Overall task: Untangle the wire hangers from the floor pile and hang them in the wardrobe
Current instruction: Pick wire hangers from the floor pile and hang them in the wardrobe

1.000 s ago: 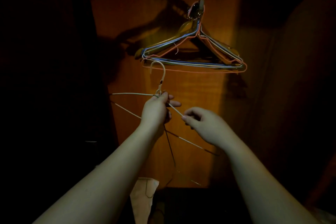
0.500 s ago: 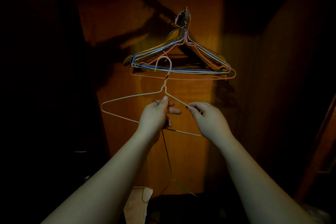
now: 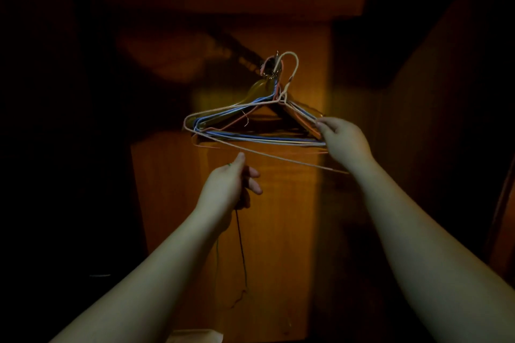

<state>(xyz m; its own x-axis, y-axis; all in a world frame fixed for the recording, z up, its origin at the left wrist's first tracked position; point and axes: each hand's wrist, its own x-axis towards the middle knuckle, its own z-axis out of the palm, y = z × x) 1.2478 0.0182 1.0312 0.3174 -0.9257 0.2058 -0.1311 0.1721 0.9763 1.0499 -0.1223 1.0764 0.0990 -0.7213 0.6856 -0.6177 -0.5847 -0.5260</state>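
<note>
A pale wire hanger is raised in front of the hung bunch, its hook up beside the hooks of the others. My right hand pinches its right shoulder wire. My left hand is lower and to the left, fingers curled round a dark wire hanger that dangles below it; the thumb tip touches the pale hanger's bottom wire. Several blue, orange and white wire hangers hang together inside the dim wardrobe, along with a yellowish moulded one.
The orange wooden back panel of the wardrobe is lit in the middle; both sides are dark. A darker wooden side wall stands at the right. A pale bag or paper shows at the bottom edge.
The pale hanger has gone up and to the right, from below the bunch to level with it. My right hand rose with it. My left hand let go of it and stays lower.
</note>
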